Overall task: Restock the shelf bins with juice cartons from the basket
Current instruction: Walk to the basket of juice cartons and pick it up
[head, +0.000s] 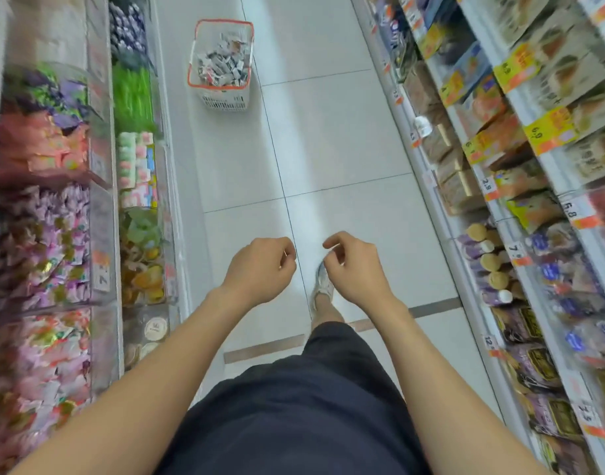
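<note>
Orange-rimmed basket (210,86) of cartons (222,65) sits on the floor (328,149), upper centre, probably parked near the left-side shelf bins (101,231). Left hand (260,269) and right hand (352,270) hang loosely curled, empty.

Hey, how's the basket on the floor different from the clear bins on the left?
The basket is white slatted plastic with an orange rim; the clear bins are see-through. The basket stands alone on the floor; the clear bins line the aisle's left side in rows. Both hold small packaged goods.
</note>
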